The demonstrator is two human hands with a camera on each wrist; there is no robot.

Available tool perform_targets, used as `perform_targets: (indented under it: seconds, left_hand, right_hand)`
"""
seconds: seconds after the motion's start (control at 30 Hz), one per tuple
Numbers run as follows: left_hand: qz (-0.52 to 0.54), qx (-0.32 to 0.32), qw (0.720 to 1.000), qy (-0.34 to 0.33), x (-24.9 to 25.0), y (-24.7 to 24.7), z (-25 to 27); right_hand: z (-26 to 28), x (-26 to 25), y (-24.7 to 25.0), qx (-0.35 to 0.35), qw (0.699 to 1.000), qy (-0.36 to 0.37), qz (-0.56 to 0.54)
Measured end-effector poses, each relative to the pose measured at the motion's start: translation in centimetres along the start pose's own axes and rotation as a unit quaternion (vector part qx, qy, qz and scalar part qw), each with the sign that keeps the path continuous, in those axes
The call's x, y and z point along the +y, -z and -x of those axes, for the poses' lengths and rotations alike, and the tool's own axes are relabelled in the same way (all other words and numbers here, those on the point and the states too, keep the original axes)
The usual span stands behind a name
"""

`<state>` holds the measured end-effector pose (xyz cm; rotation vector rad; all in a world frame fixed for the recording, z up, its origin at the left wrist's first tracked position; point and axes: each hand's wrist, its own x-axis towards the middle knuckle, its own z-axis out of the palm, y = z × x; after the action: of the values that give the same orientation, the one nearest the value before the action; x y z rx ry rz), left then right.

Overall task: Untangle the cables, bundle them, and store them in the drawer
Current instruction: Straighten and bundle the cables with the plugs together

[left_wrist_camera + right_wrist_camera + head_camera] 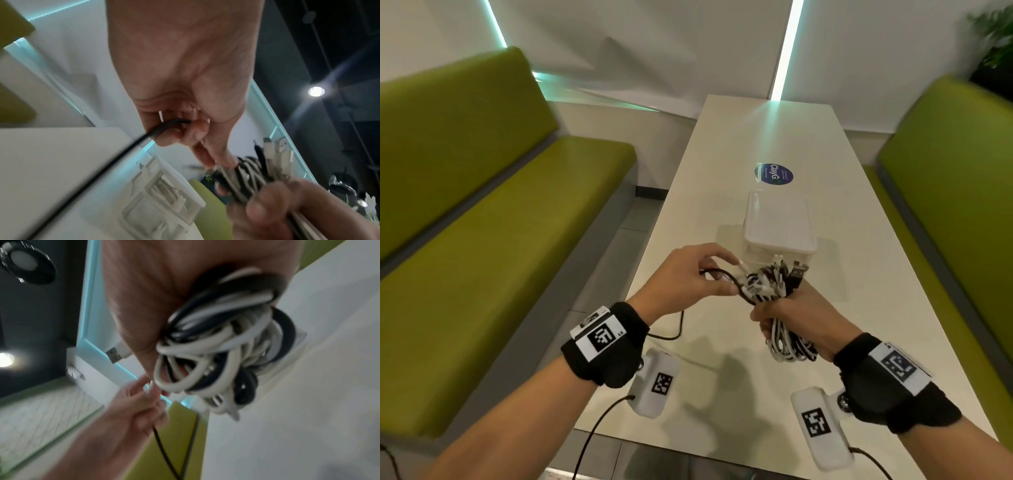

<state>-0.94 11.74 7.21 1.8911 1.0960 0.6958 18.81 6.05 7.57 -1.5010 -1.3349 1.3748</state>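
Observation:
My right hand [787, 315] grips a folded bundle of black and white cables [777, 284] upright above the table, plugs sticking out at the top and loops [216, 345] hanging below the fist. My left hand [709, 277] pinches a black cable [131, 146] at the bundle's left side, fingertips against the wrapped strands [246, 172]. That black cable trails down under my left wrist [674, 329]. A small white plastic drawer box [779, 226] stands on the table just beyond the hands, its drawer front facing me.
The long white table [756, 137] carries a round blue sticker [774, 174] behind the box. Green benches [482, 222] flank it on both sides [962, 188]. A white wall stands at the far end.

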Motion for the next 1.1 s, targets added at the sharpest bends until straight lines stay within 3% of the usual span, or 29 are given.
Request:
perform_targets:
  seconds: [0.13,0.27,0.4,0.6,0.83,0.97,1.1]
  left_hand:
    - [0.065,0.018,0.997,0.046,-1.5,-0.6,1.6]
    - [0.059,0.007,0.997,0.058,-3.1,-1.6,3.0]
    - [0.073,0.055,0.995,0.030,-1.3,-3.7,3.4]
    - [-0.010,0.076,0.996,-0.041,0.8,-7.0,3.3]
    - [-0.050,0.020,0.998,-0.045,1.7,-8.0,2.8]
    - [-0.095,0.021,0.994,-0.050,1.7,-7.6,2.5]
    - [-0.053,0.034,0.998,-0.026,1.3,-6.8,2.0]
  right_hand:
    - [-0.3,-0.2,1.6,0.074,0.990,0.023,-0.115]
    - [0.0,-0.1,1.8,0.104,0.981,0.051,-0.156]
    - [0.4,0.8,0.3,0.110,0.984,0.078,-0.118]
    - [1.3,0.8,-1.8,0.131,0.976,0.122,-0.125]
    - [1.5,0.4,-1.0,0.156,0.973,0.113,-0.127]
    - [0.6,0.8,-1.4,0.172,0.973,0.108,-0.108]
    - [0.1,0.4,-1.6,0.151,0.979,0.097,-0.093]
